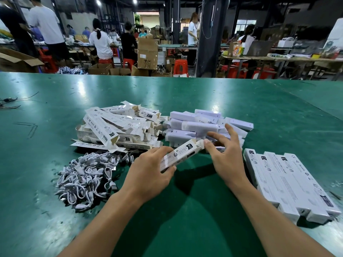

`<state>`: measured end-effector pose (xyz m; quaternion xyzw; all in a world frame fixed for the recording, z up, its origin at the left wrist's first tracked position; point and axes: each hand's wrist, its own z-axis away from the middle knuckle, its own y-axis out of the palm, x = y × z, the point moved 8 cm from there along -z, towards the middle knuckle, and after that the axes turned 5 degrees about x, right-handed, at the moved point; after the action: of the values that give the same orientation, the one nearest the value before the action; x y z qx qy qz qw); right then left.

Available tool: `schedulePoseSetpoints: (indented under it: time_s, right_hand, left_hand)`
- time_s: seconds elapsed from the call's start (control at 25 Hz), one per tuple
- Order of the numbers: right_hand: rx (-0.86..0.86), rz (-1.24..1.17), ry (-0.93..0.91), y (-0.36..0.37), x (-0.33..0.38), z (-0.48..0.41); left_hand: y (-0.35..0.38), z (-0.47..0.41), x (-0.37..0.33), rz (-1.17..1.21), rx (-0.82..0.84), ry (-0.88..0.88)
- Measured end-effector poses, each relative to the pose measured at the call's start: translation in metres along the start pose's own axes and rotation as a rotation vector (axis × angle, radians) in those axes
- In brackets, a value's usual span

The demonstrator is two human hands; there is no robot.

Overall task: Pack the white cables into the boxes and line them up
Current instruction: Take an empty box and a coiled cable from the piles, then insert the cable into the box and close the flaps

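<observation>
My left hand (148,173) grips a long white printed box (182,153), tilted up to the right above the green table (185,97). My right hand (225,156) is at the box's far end, thumb and fingertips pinching its open flap. A tangle of white cables (87,176) lies to the left of my left hand. Behind it sits a heap of open printed boxes (115,127). A pile of plain white inner boxes (202,127) lies beyond my right hand. Several packed boxes (289,184) lie side by side in a row at the right.
A thin dark wire (11,102) lies at the table's far left edge. Beyond the table, people work at benches among cardboard cartons (147,52), red stools (181,66) and a dark pillar (209,38).
</observation>
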<state>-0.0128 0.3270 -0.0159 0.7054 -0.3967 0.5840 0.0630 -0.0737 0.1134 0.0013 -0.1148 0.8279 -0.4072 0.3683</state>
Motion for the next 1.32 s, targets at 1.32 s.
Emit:
schedulePoseSetpoints:
  time_s: [1.32]
  right_hand:
    - [0.192,0.256,-0.216,0.038,0.006,0.004]
  left_hand:
    - [0.006,-0.004,0.02,-0.154,0.029,-0.043]
